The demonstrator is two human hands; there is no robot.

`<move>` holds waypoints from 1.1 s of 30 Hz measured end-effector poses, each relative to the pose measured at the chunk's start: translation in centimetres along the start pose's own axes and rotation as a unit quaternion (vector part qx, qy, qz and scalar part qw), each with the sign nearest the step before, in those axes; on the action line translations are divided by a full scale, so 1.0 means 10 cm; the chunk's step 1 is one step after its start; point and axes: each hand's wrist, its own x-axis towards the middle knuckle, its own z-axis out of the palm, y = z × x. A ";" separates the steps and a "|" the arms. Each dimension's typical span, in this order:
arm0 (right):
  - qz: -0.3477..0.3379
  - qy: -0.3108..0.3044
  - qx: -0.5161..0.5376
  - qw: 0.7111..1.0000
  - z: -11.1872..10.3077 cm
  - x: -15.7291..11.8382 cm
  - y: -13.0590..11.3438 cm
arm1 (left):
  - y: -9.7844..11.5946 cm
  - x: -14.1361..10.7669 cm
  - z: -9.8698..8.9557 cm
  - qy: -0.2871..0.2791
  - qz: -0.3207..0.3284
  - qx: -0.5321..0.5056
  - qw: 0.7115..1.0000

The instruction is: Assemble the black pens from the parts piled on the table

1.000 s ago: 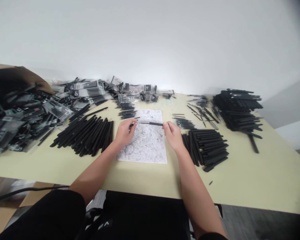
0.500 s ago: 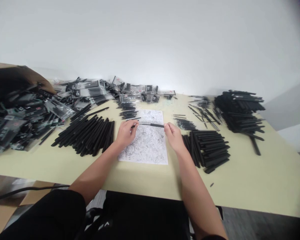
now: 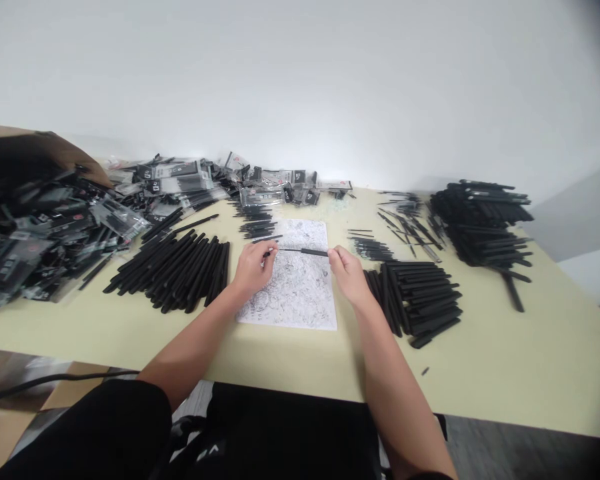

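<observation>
Over a scribble-covered white sheet point(image 3: 300, 293), both my hands hold parts of a black pen in line. My right hand point(image 3: 347, 270) is closed round the far end of a black pen barrel point(image 3: 314, 252). From its other end a thin dark pen refill point(image 3: 289, 250) runs across to my left hand point(image 3: 254, 267), which pinches it between thumb and fingers. A short black piece point(image 3: 267, 253) also shows at the left fingertips; its kind is unclear. Left of the sheet lies a fanned pile of black pens point(image 3: 180, 270); a second stack of black pens point(image 3: 425, 297) lies beside my right wrist.
Clear plastic packets point(image 3: 40, 247) spill from a cardboard box point(image 3: 70, 157) at the left. Thin refills point(image 3: 255, 222) lie behind the sheet, with more thin rods point(image 3: 373, 249) at right. A tall heap of black pens point(image 3: 485, 213) stands far right on the yellow table point(image 3: 520, 373).
The hands and the pen parts between them hold almost the same position. Only a very slight shift of the whole view shows.
</observation>
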 end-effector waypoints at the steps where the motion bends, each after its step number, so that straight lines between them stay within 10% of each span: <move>1: 0.000 -0.001 0.001 1.000 0.00 0.00 0.00 | 0.00 0.00 0.00 0.001 0.001 0.001 1.000; 19: -0.010 0.028 -0.022 0.999 -0.07 0.01 -0.05 | -0.06 0.04 0.00 -0.046 0.012 0.021 0.999; 28: 0.065 0.234 0.054 0.969 -0.09 0.07 0.10 | -0.04 0.07 -0.02 0.006 -0.097 0.010 0.995; 33: 0.069 0.202 0.192 0.958 0.06 0.09 0.01 | 0.03 0.06 0.01 0.027 -0.149 -0.003 0.988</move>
